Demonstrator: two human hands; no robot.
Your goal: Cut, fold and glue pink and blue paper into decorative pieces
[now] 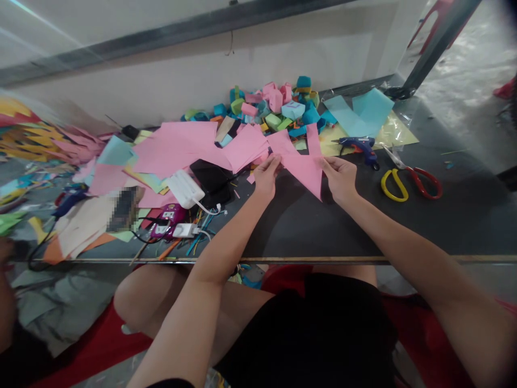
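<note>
A pink sheet of paper (305, 171) is stretched between my two hands above the dark table; it looks like a triangle pointing down. Its left corner is pinched between the thumb and fingers of my left hand (267, 173). On the other side, my right hand (340, 175) pinches the right corner. Just behind the paper are more pink pieces, one a strip (313, 139). A pair of scissors (404, 175) with one yellow and one red handle lies right of my right hand. Behind it rests a blue glue gun (363, 148).
Small folded paper shapes (276, 101) are heaped against the wall. Pink sheets (177, 145), a white power bank (184, 188), a purple power strip (167, 221) and a phone (123, 209) lie to the left. Light-blue paper (363, 113) is at the back right. Another person's arm (6, 291) shows at far left.
</note>
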